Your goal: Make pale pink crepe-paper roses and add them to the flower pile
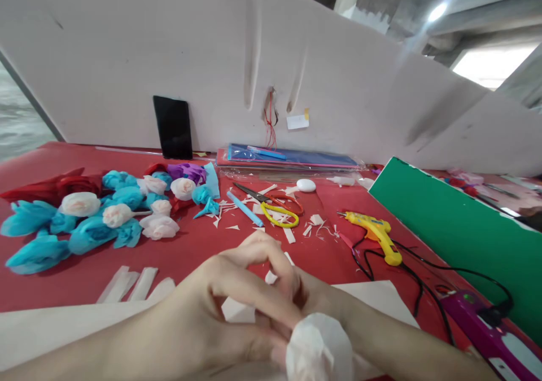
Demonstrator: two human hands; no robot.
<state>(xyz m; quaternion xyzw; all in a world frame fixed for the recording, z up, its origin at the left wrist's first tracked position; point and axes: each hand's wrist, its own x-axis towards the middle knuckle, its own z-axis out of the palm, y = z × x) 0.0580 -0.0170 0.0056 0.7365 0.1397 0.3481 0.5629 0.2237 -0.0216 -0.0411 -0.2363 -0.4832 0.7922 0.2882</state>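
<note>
My left hand (224, 296) is closed, its thumb and index finger pinching the base of a white paper flower (319, 350) at the bottom of the view. The flower has layered, rounded petals and is cut off by the lower edge. My right hand (302, 290) crosses behind the left, its fingers curled and partly hidden. Whatever it grips, possibly the same flower's lower part, cannot be made out. Both hands are above white paper sheets (372, 299) on the red table. Cut white paper strips (141, 284) lie left of my left forearm.
Blue, white, red and purple paper flowers (91, 231) are piled at the left. Yellow-handled scissors (279, 214), a light blue pen (245, 209) and paper scraps lie mid-table. At right are a yellow glue gun (375, 231), its cable, a purple power strip (486, 330) and a green board (457, 245).
</note>
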